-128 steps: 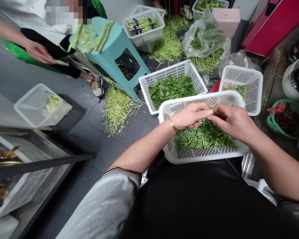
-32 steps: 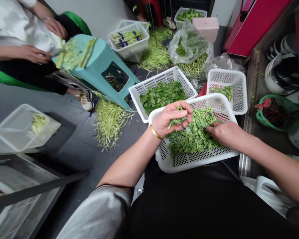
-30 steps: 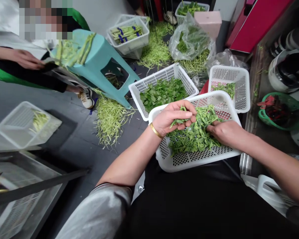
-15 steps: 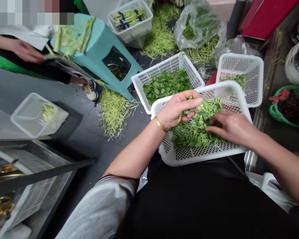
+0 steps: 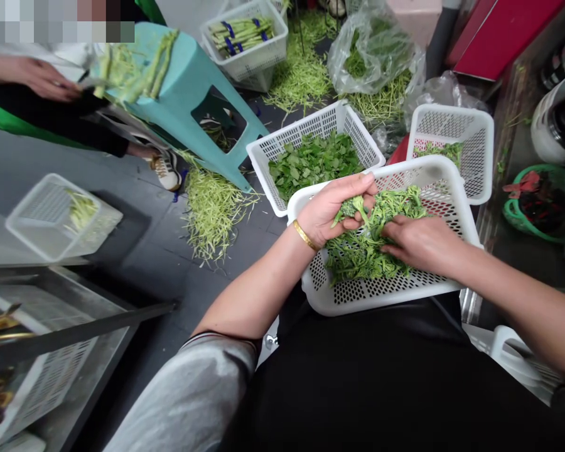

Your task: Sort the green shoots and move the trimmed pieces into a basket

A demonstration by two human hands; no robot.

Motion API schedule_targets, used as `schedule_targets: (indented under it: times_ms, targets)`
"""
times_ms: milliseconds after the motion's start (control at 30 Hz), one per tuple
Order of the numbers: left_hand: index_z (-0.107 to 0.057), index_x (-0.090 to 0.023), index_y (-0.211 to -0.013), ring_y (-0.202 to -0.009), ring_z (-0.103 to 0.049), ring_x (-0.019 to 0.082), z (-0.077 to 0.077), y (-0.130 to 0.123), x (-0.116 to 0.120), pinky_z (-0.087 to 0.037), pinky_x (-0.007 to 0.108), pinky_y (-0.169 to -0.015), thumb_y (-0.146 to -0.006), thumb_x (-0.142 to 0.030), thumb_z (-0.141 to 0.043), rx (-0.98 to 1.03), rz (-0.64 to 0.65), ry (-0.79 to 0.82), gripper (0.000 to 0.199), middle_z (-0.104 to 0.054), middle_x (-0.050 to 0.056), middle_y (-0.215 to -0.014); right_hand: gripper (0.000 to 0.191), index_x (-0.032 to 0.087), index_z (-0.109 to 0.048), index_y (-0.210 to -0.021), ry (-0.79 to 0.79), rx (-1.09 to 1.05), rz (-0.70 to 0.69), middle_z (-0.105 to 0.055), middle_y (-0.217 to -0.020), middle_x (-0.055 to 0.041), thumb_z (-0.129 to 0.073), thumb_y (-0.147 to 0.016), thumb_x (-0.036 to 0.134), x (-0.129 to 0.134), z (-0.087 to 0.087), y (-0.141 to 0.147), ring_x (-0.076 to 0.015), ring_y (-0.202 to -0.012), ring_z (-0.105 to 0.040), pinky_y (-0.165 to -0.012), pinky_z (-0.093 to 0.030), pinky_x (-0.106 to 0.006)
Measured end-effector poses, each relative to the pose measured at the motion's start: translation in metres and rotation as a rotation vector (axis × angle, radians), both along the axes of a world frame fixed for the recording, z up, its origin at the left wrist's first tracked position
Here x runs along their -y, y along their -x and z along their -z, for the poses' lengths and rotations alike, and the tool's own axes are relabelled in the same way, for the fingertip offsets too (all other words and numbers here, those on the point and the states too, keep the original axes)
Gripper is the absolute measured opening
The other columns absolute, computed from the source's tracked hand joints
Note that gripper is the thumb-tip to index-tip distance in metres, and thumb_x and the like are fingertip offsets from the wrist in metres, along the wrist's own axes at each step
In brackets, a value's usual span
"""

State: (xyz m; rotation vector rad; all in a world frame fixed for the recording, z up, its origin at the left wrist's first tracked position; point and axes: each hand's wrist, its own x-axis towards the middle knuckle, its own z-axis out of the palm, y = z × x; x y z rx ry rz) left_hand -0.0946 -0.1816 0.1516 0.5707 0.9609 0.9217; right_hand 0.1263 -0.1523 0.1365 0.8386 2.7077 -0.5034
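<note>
Loosely, we curl our left hand (image 5: 329, 210) around a small bunch of sprigs (image 5: 351, 208), fingers bent beneath it and thumb lifted along the top. Our right hand (image 5: 419, 242) reaches into the green pile (image 5: 362, 262), thumb and fingertips drawn close together; we cannot tell whether they pinch a stem. The held bunch looks fresh, with pale green stalks and darker, crinkled tips, and sits above the left part of a white perforated basket (image 5: 386, 295). Below, the pile of similar sprigs lies tangled across the basket's middle. We wear a gold-coloured bracelet (image 5: 305, 234) on the left wrist. Farther off we see bundled stems (image 5: 249, 39) bound with blue bands (image 5: 230, 48), too small to show whether they bear print.
</note>
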Motion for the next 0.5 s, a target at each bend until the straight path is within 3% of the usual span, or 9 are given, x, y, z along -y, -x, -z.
schedule_targets:
  times_ms: [100, 233, 367, 433, 500]
  targets:
    - [-0.056, -0.018, -0.083, -0.052, -0.056, 0.003, -0.002, -0.001, 0.001, -0.023, 0.014, -0.039, -0.083, -0.046, -0.097, -0.015, -0.042, -0.012, 0.050, -0.054, -0.008, -0.066, 0.023, 0.015, -0.078, -0.104, -0.017, 0.065, -0.040, -0.079, -0.098, -0.0124, -0.056, -0.106, 0.022, 0.002, 0.012, 0.005, -0.0191, -0.067, -0.064, -0.057, -0.025, -0.033]
    - [-0.060, -0.016, -0.085, -0.047, -0.049, 0.000, -0.004, -0.004, 0.004, -0.024, 0.015, -0.040, -0.073, -0.034, -0.106, -0.102, -0.011, -0.009, 0.050, -0.054, -0.010, -0.065, 0.016, 0.022, -0.073, -0.095, 0.178, -0.347, 0.167, -0.075, -0.085, -0.0046, -0.067, -0.102, 0.035, -0.014, -0.006, -0.012, -0.0193, -0.071, -0.065, -0.066, -0.041, -0.032]
    - [-0.063, -0.016, -0.088, -0.046, -0.051, -0.001, -0.006, -0.012, 0.004, -0.030, 0.015, -0.042, -0.070, -0.027, -0.107, -0.121, 0.040, -0.043, 0.049, -0.056, -0.010, -0.067, 0.027, 0.022, -0.068, -0.089, 0.307, -0.635, 0.351, -0.066, -0.072, -0.0004, -0.070, -0.102, 0.046, -0.018, -0.023, -0.015, -0.0173, -0.066, -0.060, -0.069, -0.043, -0.033]
    - [-0.059, -0.017, -0.086, -0.046, -0.051, -0.002, -0.008, -0.012, 0.003, -0.030, 0.014, -0.043, -0.077, -0.029, -0.103, -0.099, -0.002, -0.058, 0.046, -0.055, -0.010, -0.069, 0.034, 0.021, -0.071, -0.091, 0.377, -0.661, 0.322, -0.066, -0.073, -0.0012, -0.066, -0.105, 0.052, -0.017, -0.015, -0.011, -0.0171, -0.067, -0.059, -0.069, -0.044, -0.033]
    - [-0.057, -0.018, -0.088, -0.046, -0.047, -0.003, -0.009, -0.006, 0.002, -0.029, 0.012, -0.043, -0.087, -0.032, -0.095, -0.065, -0.095, -0.052, 0.040, -0.055, -0.009, -0.072, 0.035, 0.021, -0.076, -0.101, 0.340, -0.592, 0.253, -0.070, -0.084, -0.0046, -0.061, -0.106, 0.052, -0.017, 0.001, -0.007, -0.0183, -0.071, -0.061, -0.069, -0.043, -0.033]
